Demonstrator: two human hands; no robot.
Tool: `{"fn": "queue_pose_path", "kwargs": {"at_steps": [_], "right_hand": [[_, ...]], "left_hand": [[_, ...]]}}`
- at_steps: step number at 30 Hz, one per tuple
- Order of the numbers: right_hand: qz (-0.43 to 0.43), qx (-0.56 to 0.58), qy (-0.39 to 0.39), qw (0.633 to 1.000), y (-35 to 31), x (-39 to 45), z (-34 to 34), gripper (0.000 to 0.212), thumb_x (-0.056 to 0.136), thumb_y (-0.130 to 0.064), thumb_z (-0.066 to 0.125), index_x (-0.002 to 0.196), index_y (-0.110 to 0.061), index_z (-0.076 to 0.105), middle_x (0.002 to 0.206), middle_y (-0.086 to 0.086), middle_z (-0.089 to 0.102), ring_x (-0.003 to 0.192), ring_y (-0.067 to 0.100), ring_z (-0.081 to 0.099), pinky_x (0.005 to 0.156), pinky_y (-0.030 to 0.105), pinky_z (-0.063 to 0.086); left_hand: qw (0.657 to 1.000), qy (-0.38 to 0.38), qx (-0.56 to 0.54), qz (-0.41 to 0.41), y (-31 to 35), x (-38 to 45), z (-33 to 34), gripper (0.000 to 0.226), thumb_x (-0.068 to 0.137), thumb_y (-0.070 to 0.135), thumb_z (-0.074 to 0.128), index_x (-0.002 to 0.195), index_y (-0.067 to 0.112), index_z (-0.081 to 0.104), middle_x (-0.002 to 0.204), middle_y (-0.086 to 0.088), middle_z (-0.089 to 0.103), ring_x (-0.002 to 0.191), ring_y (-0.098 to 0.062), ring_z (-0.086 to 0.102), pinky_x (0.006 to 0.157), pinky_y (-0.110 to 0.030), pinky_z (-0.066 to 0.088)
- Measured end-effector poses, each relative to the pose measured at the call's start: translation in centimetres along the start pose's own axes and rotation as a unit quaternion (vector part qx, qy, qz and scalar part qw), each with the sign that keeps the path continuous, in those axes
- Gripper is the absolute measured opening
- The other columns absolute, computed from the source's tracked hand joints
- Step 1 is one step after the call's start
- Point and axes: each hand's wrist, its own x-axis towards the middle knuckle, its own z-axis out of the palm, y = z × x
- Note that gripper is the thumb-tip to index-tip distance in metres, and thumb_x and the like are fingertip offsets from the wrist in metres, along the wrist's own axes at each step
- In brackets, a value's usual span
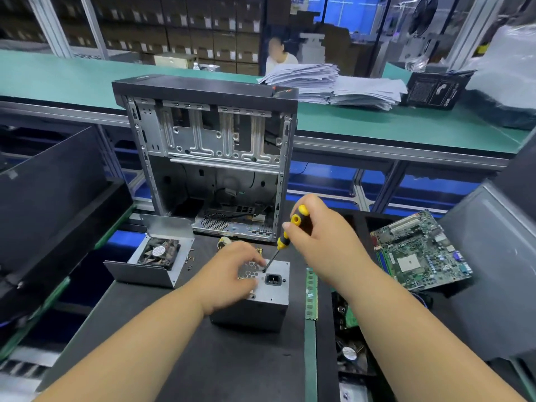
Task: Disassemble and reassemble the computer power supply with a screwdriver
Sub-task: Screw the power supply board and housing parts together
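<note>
The grey metal box of the computer power supply point(268, 297) stands on the dark desk point(179, 343) directly under both hands, its face with the black socket turned up. The right grip point(319, 236) is curled round the yellow-and-black handle of a slim screwdriver point(287, 232), whose dark shaft slants down to the left and meets the box's top face just above the socket. The left grip point(232, 274) lies on the perforated part of that face, fingers bent over it and fingertips close to the screwdriver tip, holding the box steady. Left of the left grip lies a bent grey metal cover with a black fan point(158, 253), a few small screws point(190, 261) beside it. Beyond the grips stands an open, stripped black-and-silver computer case point(208, 146). Just right of the box lies a green memory stick point(311, 294), and farther right a green motherboard point(420, 250).
</note>
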Motion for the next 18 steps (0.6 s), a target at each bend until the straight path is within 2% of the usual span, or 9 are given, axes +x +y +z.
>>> {"fn": "queue_pose_path", "kwargs": {"at_steps": [2,6,12,16,18], "right_hand": [[-0.012,-0.016,-0.018,1.000,-0.2,0.1,0.4,0.015,0.094,-0.035,0.056,0.091,-0.027,0.043,0.073,-0.005,0.059,0.066,0.018,0.056,0.060,0.040,0.048],[-0.024,-0.047,-0.034,0.998,-0.4,0.6,0.8,0.017,0.095,-0.034,0.055,0.092,-0.024,0.042,0.076,-0.004,0.060,0.070,0.018,0.058,0.062,0.039,0.049],[-0.034,-0.049,-0.059,0.997,-0.2,0.9,1.2,0.016,0.096,-0.033,0.054,0.094,-0.022,0.042,0.079,-0.002,0.061,0.076,0.021,0.064,0.066,0.045,0.053],[-0.048,-0.048,-0.066,0.996,-0.3,1.2,1.2,0.016,0.096,-0.032,0.054,0.093,-0.023,0.041,0.079,-0.004,0.059,0.074,0.019,0.062,0.064,0.043,0.053],[-0.060,-0.056,-0.070,0.994,-0.2,1.3,1.2,0.017,0.096,-0.033,0.054,0.092,-0.024,0.040,0.077,-0.006,0.056,0.071,0.015,0.059,0.061,0.038,0.050]], "left_hand": [[1.000,0.014,-0.009,-0.016,0.2,0.3,0.1,0.028,0.081,-0.001,0.062,0.092,0.022,0.073,0.106,0.008,0.056,0.102,-0.001,0.052,0.076,-0.010,0.042],[0.999,0.016,-0.014,-0.037,0.0,0.9,0.2,0.032,0.080,-0.003,0.059,0.078,0.025,0.073,0.095,0.010,0.057,0.091,-0.001,0.053,0.080,-0.016,0.044],[0.999,0.022,-0.041,-0.026,-0.9,0.6,0.6,0.030,0.074,0.001,0.064,0.076,0.031,0.071,0.093,0.014,0.056,0.097,-0.001,0.054,0.073,-0.006,0.039],[0.999,0.013,-0.037,-0.026,-1.0,0.6,0.8,0.023,0.073,0.010,0.068,0.078,0.032,0.069,0.095,0.020,0.052,0.097,0.000,0.054,0.066,-0.013,0.045],[0.999,0.018,-0.020,-0.019,-0.9,0.6,0.9,0.022,0.070,0.013,0.070,0.078,0.034,0.067,0.095,0.019,0.053,0.099,-0.001,0.052,0.072,-0.020,0.048]]}}
